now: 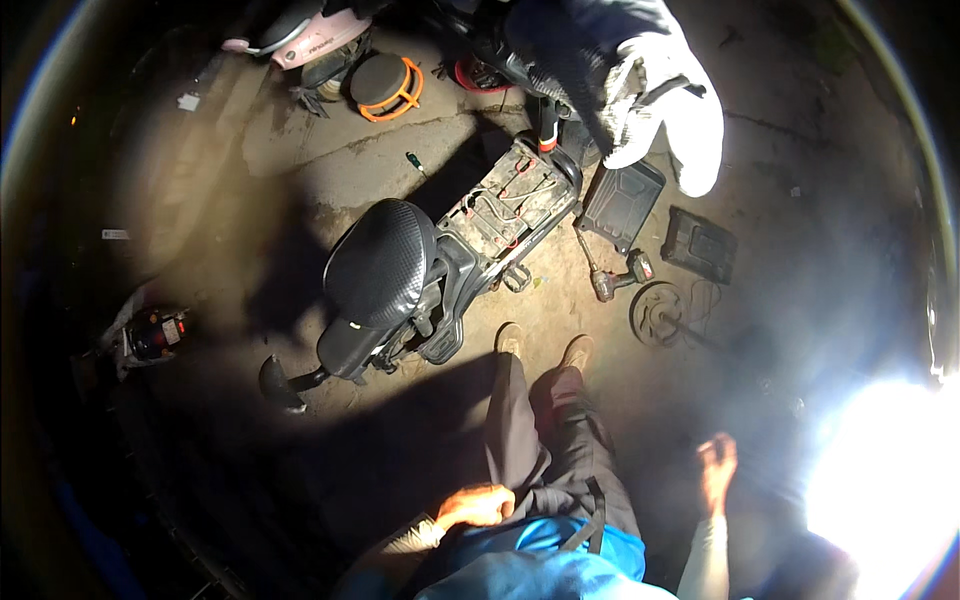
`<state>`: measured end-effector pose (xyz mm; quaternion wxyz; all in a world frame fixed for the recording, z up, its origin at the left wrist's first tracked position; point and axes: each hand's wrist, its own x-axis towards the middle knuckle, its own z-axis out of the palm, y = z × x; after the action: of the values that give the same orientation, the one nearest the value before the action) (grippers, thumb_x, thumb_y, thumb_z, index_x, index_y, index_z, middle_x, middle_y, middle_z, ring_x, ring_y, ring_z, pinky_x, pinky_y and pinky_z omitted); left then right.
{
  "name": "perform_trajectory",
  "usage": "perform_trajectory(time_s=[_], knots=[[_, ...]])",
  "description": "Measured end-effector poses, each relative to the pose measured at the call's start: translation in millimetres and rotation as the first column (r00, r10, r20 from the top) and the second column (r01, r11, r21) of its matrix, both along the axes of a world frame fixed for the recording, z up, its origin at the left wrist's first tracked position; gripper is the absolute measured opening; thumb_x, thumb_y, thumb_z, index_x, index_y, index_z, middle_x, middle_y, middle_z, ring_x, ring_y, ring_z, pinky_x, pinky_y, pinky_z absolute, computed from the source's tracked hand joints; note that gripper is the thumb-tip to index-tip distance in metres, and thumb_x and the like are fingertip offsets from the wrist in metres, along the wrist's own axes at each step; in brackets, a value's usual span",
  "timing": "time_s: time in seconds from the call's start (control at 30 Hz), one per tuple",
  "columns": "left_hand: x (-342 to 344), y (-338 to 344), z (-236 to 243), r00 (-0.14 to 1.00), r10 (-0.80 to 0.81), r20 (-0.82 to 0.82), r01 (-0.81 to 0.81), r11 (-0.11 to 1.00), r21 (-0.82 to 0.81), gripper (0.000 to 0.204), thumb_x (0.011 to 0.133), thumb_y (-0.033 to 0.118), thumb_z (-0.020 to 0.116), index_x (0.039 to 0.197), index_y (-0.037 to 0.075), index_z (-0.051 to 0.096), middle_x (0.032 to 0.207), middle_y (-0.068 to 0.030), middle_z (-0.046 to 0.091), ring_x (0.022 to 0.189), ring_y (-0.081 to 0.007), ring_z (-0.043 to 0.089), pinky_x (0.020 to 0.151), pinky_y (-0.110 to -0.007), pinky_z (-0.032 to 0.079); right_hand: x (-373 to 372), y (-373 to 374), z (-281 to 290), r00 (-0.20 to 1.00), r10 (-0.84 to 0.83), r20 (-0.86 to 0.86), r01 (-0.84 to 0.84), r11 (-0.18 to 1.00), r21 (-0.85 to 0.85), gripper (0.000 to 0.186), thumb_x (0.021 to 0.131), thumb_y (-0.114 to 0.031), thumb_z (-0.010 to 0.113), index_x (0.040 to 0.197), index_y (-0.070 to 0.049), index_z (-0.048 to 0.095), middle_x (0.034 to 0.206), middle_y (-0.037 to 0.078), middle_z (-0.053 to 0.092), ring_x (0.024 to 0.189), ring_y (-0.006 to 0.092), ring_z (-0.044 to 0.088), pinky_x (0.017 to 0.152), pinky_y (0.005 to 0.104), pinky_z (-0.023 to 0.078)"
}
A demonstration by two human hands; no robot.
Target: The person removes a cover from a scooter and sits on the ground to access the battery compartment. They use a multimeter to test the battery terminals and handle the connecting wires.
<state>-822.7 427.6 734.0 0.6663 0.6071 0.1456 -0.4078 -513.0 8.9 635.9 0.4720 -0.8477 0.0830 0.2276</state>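
My left hand (478,506) is held before my waist, close to my dark trousers, with its fingers curled; whatever may be in them is hidden. Out to the right, my right hand (717,465) hangs over the ground with bent fingers and a gap beside the thumb. Nothing shows in it. Beyond my shoes stands an electric scooter (378,265) with a black seat. Its floor compartment is uncovered, showing a row of dusty batteries (505,200) with red and pale wires. Neither hand touches the scooter.
A person in pale clothing (660,90) is at the scooter's far end. Right of it lie a black case (620,205), a black panel (700,245), a cordless drill (612,283) and a round metal part (658,313). An orange-framed stool (383,85) and screwdriver (415,163) are beyond.
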Motion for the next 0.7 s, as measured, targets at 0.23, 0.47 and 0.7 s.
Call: perform_trajectory(time_s=[0.23,0.47,0.7], knots=[[-8,-1,-113,0.993,-0.113,0.023,0.115,0.982,-0.147,0.025,0.09,0.016,0.065,0.115,0.012,0.063,0.088,-0.0051,0.067,0.086,-0.023,0.067,0.077,-0.036,0.052,-136,76,-15,0.373,0.579,-0.725,-0.898,0.422,-0.125,0.039,0.089,-0.021,0.071,0.124,-0.005,0.061,0.111,0.025,0.072,0.105,0.0437,0.069,0.088,0.0485,0.058],[82,115,-277,0.896,0.082,0.437,-0.363,0.704,0.611,0.007,0.093,0.01,0.063,0.1,0.008,0.063,0.088,-0.0144,0.066,0.085,-0.0355,0.065,0.074,-0.046,0.052,-181,0,-47,0.239,0.554,-0.797,-0.949,0.307,-0.071,0.029,0.089,-0.013,0.069,0.115,-0.002,0.066,0.097,0.019,0.075,0.098,0.0326,0.074,0.085,0.0424,0.059],[190,279,-438,0.822,0.068,0.565,-0.569,0.103,0.816,0.024,0.089,0.002,0.066,0.111,0.004,0.059,0.109,-0.0188,0.062,0.102,-0.0423,0.06,0.086,-0.049,0.05,-28,251,-114,0.229,0.507,-0.831,-0.682,0.692,0.235,0.027,0.088,-0.007,0.069,0.114,0.0,0.066,0.096,0.016,0.075,0.095,0.0259,0.075,0.085,0.0386,0.058]])
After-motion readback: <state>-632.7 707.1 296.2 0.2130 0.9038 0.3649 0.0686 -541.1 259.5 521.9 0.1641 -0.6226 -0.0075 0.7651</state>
